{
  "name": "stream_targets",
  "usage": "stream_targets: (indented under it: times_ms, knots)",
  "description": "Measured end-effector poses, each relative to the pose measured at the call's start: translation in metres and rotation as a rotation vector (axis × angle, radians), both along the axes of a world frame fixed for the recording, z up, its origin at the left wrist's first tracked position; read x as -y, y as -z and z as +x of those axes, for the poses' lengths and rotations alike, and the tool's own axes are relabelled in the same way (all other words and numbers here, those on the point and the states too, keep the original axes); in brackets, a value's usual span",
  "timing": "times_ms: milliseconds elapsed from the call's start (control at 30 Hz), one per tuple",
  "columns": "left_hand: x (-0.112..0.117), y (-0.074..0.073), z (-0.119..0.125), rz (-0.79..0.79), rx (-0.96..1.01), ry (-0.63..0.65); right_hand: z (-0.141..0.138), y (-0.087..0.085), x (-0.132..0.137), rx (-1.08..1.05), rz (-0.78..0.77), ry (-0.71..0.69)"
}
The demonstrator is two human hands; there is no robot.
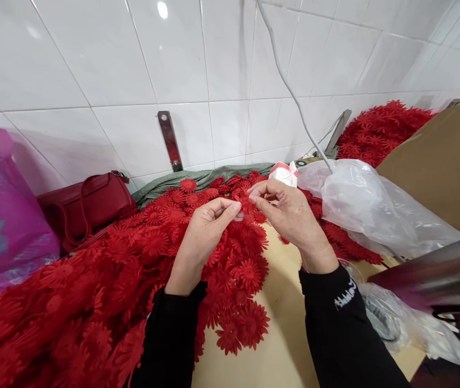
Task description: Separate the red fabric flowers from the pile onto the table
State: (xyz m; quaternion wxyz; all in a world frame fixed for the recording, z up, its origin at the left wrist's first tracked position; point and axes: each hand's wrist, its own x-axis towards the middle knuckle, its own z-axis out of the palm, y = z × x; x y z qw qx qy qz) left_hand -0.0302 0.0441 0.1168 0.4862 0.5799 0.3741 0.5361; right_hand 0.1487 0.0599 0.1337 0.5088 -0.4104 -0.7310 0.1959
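In the middle of the view, my left hand (pixel 209 229) and my right hand (pixel 288 213) are held close together, fingertips nearly meeting. Between them is a thin red flower cutout (pixel 246 202), slightly blurred, with the thumb and forefinger of each hand pinched at its edges. Its outline partly merges with the red behind. Below and to the left lies a large heap of red artificial flower cutouts (pixel 133 269), many-petalled and overlapping. Part of the heap is hidden behind my wrists and black sleeves.
Left of the heap are a magenta bag (pixel 12 215) and a dark red handbag (pixel 92 202). A tissue pack (pixel 284 173), clear plastic bags (pixel 367 199), a metal container (pixel 436 275) and brown cardboard (pixel 436 145) lie right. A grey cable (pixel 282 75) hangs before the tiled wall (pixel 125 64).
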Motion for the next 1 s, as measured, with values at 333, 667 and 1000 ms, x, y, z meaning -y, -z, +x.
stream_targets:
  times_ms: [333,667,1000]
  knots:
    - [0.011,-0.013,-0.042,-0.005,-0.586,0.219,0.027,0.005,-0.009,-0.206,-0.126,0.018]
    - [0.017,-0.010,-0.039,0.109,-0.804,0.019,0.016,0.001,-0.002,-0.215,-0.176,-0.102]
    - [0.053,-0.037,-0.043,0.207,-0.723,-0.131,0.000,0.042,0.022,0.197,-0.282,-0.174]
